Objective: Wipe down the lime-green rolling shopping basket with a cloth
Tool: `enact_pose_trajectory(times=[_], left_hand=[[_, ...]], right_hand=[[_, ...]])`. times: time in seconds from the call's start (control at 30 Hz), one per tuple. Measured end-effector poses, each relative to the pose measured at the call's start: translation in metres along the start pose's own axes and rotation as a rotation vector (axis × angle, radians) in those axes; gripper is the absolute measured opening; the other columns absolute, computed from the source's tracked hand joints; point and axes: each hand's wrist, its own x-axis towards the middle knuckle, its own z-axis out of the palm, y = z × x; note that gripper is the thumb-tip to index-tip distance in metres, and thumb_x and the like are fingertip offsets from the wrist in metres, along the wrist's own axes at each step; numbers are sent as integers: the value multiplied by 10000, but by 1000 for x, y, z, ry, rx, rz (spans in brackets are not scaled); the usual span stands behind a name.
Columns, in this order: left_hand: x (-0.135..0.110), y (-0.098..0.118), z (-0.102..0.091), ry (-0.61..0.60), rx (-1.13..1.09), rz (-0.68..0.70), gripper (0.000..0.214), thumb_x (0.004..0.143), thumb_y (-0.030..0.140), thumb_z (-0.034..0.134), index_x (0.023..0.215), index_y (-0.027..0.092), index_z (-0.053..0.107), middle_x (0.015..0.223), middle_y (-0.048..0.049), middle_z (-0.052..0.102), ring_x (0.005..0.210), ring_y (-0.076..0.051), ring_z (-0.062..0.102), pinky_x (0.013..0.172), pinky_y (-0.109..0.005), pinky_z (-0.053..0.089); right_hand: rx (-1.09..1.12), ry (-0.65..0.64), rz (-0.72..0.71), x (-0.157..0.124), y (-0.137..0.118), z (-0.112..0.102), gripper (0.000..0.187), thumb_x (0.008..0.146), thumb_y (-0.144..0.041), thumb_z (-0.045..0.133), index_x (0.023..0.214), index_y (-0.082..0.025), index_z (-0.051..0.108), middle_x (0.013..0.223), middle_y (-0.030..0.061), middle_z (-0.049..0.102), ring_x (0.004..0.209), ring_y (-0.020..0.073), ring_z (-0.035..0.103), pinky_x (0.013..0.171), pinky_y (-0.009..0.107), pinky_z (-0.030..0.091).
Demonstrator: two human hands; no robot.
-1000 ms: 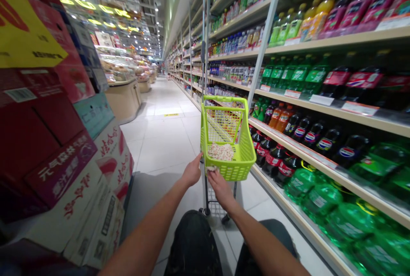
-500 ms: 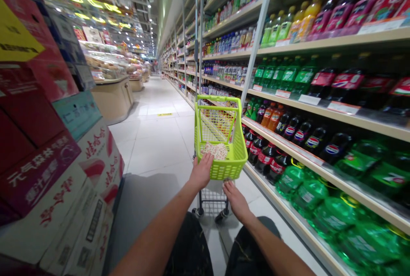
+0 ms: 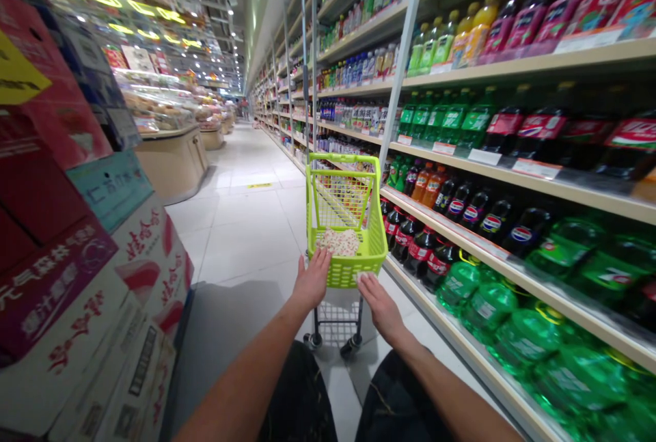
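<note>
supermarket aisle, drink shelves (image 3: 512,175) on the right. green cart basket (image 3: 366,254) is seen just beside them, its near rim closed over by the left hand (image 3: 311,283); the right hand (image 3: 380,309) is laid open-fingered at its lower edge. light, stiff, easily rolled, best taken at the rim. a second ago both hands were bunched at one corner.

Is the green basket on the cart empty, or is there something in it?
Not empty: a pale speckled packet lies in the green basket, near the left hand.
</note>
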Motion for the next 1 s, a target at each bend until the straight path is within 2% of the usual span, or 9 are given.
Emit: enact_pose_trajectory(times=[0.13,0.3,0.37,0.47,0.57,0.67,0.83,0.9,1.0], left_hand=[[0,0,0,5,6,-18,627,755,12,234,1358,177,188,1443,-82,187,1333,-205,110,1028,-560,151],[-1,2,2,13,16,-31,638,741,9,254,1355,176,202,1448,-68,172,1335,-217,89,1030,-551,154],[-2,3,2,14,7,-42,617,757,24,250,1353,178,208,1450,-62,166,1333,-226,97,1029,-547,163],[-2,5,1,20,-5,-42,602,775,43,243,1357,193,196,1449,-66,172,1333,-230,101,1022,-554,175],[-2,7,2,8,-9,-40,631,760,35,259,1362,199,174,1449,-70,164,1335,-226,85,1016,-559,183],[-3,9,8,19,-27,-28,657,735,26,285,1363,177,168,1451,-80,149,1336,-212,78,1027,-523,196],[-10,3,23,140,-49,-84,614,737,39,286,1343,131,235,1445,-97,164,1330,-190,126,1050,-474,172],[-13,-2,25,147,-54,-57,589,753,52,277,1334,142,260,1436,-87,205,1327,-182,146,1054,-482,156],[-15,-7,24,149,-68,-15,576,764,60,265,1331,161,273,1428,-74,235,1323,-172,164,1058,-493,130]], right_hand=[[1,78,103,14,12,-13,589,797,24,287,1328,-230,304,1367,58,356,1306,181,188,1038,460,289],[-9,-45,130,-15,21,7,682,711,90,251,1299,-237,363,1311,53,441,1280,151,264,973,396,395],[12,-61,97,-17,18,2,682,712,85,251,1297,-245,368,1307,48,447,1270,145,289,972,390,397],[38,47,103,8,16,-24,640,754,43,280,1322,-247,323,1371,40,354,1287,165,255,1025,419,326],[7,188,192,42,19,-41,600,768,17,310,1314,-230,351,1392,48,315,1300,197,223,1052,458,265],[-22,172,243,63,10,-25,595,739,34,329,1275,-208,417,1343,80,394,1293,209,245,1035,480,279],[46,-30,33,74,-25,20,636,682,75,341,1258,-175,437,1293,108,455,1286,196,263,1002,443,334],[22,-30,16,71,-20,16,601,702,65,338,1242,-170,455,1282,112,467,1287,196,260,998,444,335],[-59,46,100,61,13,-8,526,742,33,333,1195,-175,501,1267,115,482,1287,204,259,994,469,326]])
